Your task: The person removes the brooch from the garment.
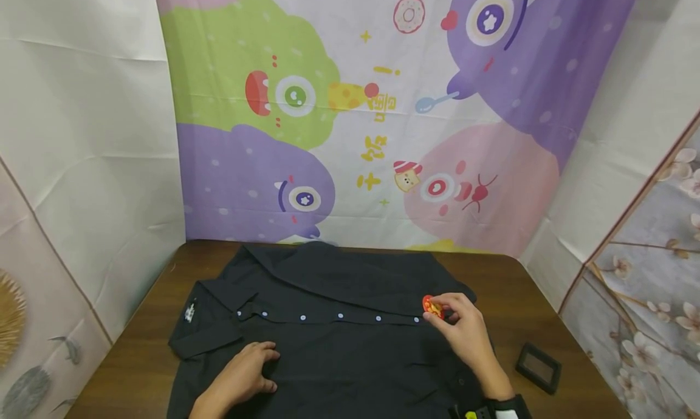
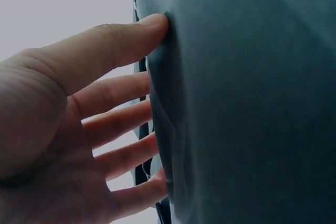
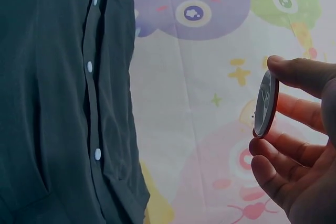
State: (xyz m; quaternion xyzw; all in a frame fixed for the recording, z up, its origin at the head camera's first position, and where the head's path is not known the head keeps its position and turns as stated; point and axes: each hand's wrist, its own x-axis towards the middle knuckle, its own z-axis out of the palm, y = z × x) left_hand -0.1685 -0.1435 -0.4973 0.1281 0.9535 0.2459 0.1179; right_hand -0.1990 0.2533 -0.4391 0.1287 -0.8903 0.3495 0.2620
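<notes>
A dark button-up shirt (image 1: 339, 358) lies spread sideways over the table, its row of pale buttons running across it. My right hand (image 1: 465, 331) pinches a round red-and-gold badge (image 1: 429, 307) between thumb and fingers, above the end of the button row. In the right wrist view the badge (image 3: 266, 103) is seen nearly edge-on, its greyish back facing the shirt (image 3: 58, 98). On the near left part of the shirt rests my left hand (image 1: 240, 373), fingers spread. The left wrist view shows its thumb and fingertips (image 2: 155, 24) right at the cloth.
A small black rectangular frame or case (image 1: 538, 368) lies on the brown wooden table (image 1: 525, 303) to the right of the shirt. Behind the table hangs a cartoon-printed cloth (image 1: 350, 133), with white panels at both sides. A folded sleeve (image 1: 205, 322) lies at the left.
</notes>
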